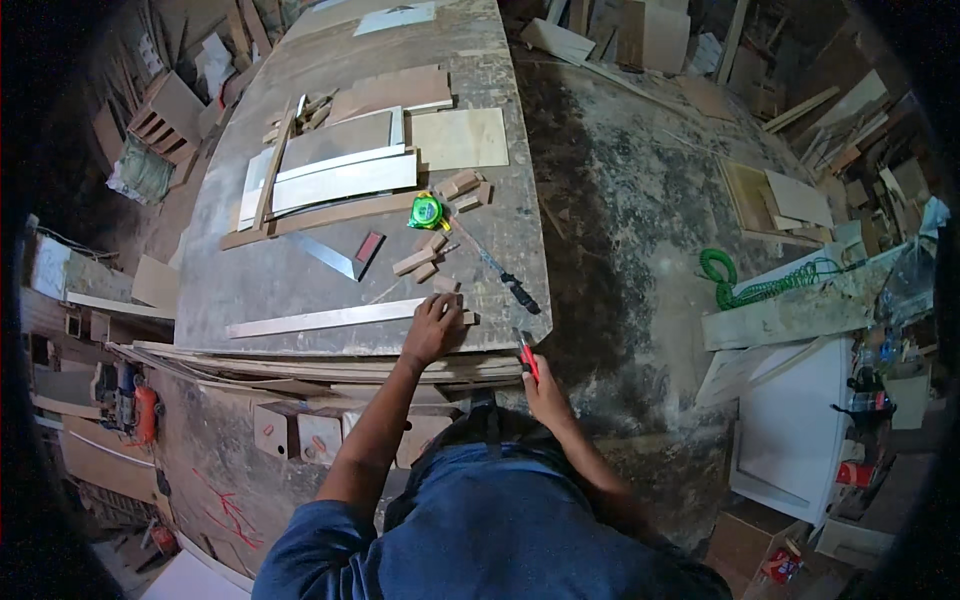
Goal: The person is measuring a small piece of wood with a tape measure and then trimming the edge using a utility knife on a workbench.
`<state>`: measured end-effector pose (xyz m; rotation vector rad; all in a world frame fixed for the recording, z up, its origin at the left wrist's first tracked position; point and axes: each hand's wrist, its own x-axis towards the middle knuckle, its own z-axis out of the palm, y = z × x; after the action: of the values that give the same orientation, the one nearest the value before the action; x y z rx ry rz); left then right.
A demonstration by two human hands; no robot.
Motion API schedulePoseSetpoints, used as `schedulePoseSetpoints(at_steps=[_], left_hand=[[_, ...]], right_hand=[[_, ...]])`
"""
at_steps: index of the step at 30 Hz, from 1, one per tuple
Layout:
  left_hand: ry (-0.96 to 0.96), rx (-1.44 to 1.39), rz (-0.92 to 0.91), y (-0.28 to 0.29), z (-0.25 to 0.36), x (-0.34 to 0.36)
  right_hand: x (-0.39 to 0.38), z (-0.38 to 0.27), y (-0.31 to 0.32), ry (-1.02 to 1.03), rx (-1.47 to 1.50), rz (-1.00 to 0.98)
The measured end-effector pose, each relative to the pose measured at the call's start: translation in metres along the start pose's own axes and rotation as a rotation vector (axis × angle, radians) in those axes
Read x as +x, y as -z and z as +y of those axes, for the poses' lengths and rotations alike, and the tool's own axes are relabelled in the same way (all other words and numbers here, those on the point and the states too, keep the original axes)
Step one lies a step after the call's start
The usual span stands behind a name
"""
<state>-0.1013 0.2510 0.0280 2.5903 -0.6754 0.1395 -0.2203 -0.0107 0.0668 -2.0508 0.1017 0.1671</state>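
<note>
My left hand [432, 330] lies over the right end of a long pale strip [325, 319] near the table's front edge, its fingers bent down onto it. A small wooden block [469, 318] shows beside the fingers; what lies under them is hidden. My right hand [549, 396] is closed round a slim red-and-black hand tool [528, 359], its dark tip pointing up by the table's front right corner. Its exact kind is too small to tell. Just beyond lie a black-handled tool [520, 293] with a long thin shaft and several short wooden blocks [415, 262].
A green tape measure [426, 210] and a try square [368, 250] lie on the table [480, 90]. Stacked boards [345, 180] sit farther back. Long sheets [300, 368] jut out below the front edge. A coiled green hose [760, 290] is at the right.
</note>
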Motion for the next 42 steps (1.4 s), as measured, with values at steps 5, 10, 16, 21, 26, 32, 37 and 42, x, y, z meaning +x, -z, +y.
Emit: schedulePoseSetpoints(at_steps=[5,10,16,21,26,32,37,42], left_hand=[[0.111,0.017,0.087,-0.003,0.001,-0.018],[0.090,-0.159,0.088,0.004,-0.003,-0.015],[0.129,-0.250,0.201,0.005,-0.029,-0.032],[0.058,-0.136,0.277,0.022,-0.035,-0.024],[-0.044,-0.083,0.176,0.020,0.014,-0.006],[-0.057,-0.039,0.082,-0.017,0.057,0.004],[-0.060,-0.077,0.075,-0.026,0.060,0.003],[-0.041,-0.091,0.073,-0.021,0.062,0.008]], right_hand=[[0.001,-0.024,-0.005,-0.096,-0.048,-0.075],[0.000,0.010,-0.010,0.036,0.022,-0.025],[-0.002,-0.004,-0.004,-0.176,0.007,-0.177],[-0.003,-0.004,-0.007,-0.213,0.018,-0.177],[-0.008,-0.011,-0.006,0.209,-0.133,0.109],[-0.004,-0.029,-0.018,0.116,-0.303,0.026],[-0.008,-0.009,-0.029,0.093,-0.249,0.004],[-0.010,-0.002,-0.037,0.010,-0.187,-0.030]])
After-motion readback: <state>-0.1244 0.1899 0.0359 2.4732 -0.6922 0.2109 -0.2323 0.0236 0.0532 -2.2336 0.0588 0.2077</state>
